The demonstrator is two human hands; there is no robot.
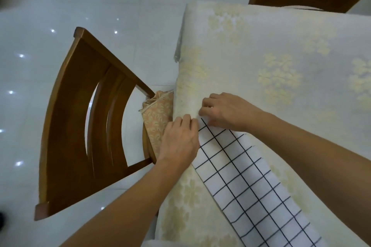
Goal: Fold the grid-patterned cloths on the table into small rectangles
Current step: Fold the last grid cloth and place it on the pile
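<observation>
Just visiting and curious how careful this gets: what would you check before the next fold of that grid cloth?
1. Both hands at the end of the grid cloth: ok, left hand and right hand meet there.
2. Right hand's hold: ok, fingers curled on the corner.
3. Left hand's hold: cannot tell, fingertips hidden.
4. Cloth flat on the table: ok.
5. Near end squared: cannot tell, it leaves the picture.
6. Margin from table edge: not ok, the end sits at the edge beside the chair.

Head view downward, close over cloth (247,182)
</observation>
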